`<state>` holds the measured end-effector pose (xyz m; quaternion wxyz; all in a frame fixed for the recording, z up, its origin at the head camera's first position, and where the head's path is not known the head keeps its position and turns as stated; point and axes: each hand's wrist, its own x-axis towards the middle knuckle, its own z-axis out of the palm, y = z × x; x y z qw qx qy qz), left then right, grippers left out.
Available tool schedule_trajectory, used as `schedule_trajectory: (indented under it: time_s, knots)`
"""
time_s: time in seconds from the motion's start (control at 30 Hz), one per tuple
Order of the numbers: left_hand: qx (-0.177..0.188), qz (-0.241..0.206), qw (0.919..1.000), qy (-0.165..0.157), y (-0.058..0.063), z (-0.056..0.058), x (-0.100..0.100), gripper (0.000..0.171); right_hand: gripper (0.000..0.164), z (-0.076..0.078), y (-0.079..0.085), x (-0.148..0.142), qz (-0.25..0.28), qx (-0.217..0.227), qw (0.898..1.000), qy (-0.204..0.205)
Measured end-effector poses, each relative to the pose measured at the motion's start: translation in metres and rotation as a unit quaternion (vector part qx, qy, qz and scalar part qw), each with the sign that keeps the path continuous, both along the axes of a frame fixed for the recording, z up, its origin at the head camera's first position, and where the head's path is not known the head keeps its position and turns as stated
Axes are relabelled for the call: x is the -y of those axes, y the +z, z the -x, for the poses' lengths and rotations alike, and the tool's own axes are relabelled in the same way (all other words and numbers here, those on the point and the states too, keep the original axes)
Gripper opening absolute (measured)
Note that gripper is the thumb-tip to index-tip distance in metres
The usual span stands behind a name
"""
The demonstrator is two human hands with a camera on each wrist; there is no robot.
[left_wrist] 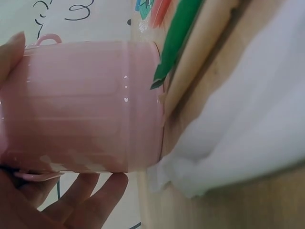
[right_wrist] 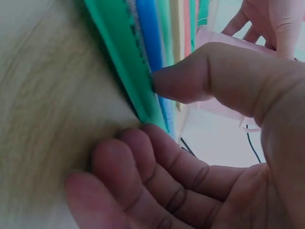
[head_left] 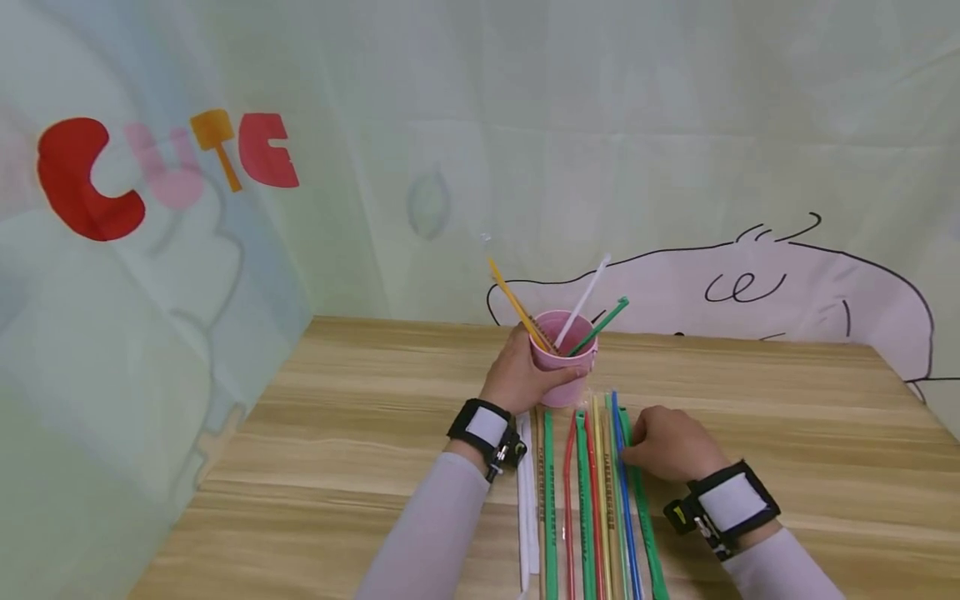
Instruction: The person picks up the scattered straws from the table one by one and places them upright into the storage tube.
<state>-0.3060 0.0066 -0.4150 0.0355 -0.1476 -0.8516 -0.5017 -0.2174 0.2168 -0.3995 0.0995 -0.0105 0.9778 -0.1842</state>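
My left hand (head_left: 517, 373) grips a small pink bucket (head_left: 561, 395) at the back of the row of straws, with the thumb across its front. Out of the bucket lean a yellow straw (head_left: 512, 292), a white straw (head_left: 587, 296), a green straw (head_left: 604, 322) and a brown-printed one. At the row's right end, my right hand (head_left: 675, 443) pinches the green wrapped straw (head_left: 648, 533). In the right wrist view its thumb lies on that straw (right_wrist: 121, 62), with curled fingers at the other side. Beside it lies a blue straw (head_left: 627, 500).
Several more straws lie side by side toward me, among them white (head_left: 533, 517), green (head_left: 551, 517), red (head_left: 568, 508) and brown-printed ones. They rest on a wood-grain table (head_left: 360, 400). A printed cloth (head_left: 375, 167) hangs behind the table and along its left side.
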Motion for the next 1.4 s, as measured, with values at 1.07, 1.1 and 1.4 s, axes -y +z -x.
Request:
schedule_trajectory:
  time_s: [1.07, 1.1, 1.4]
  knots:
    - [0.0, -0.01, 0.9999, -0.007, -0.002, 0.003, 0.003, 0.095, 0.034, 0.006, -0.009, -0.003, 0.017, -0.018, 0.999, -0.034]
    - [0.0, -0.012, 0.9999, -0.008, -0.003, 0.003, 0.003, 0.095, 0.034, 0.007, -0.009, -0.005, 0.023, -0.017, 0.999, -0.034]
    - [0.004, -0.024, 0.9996, -0.016, -0.002, 0.002, 0.002, 0.094, 0.024, 0.005, 0.019, -0.018, 0.096, -0.059, 0.993, -0.047]
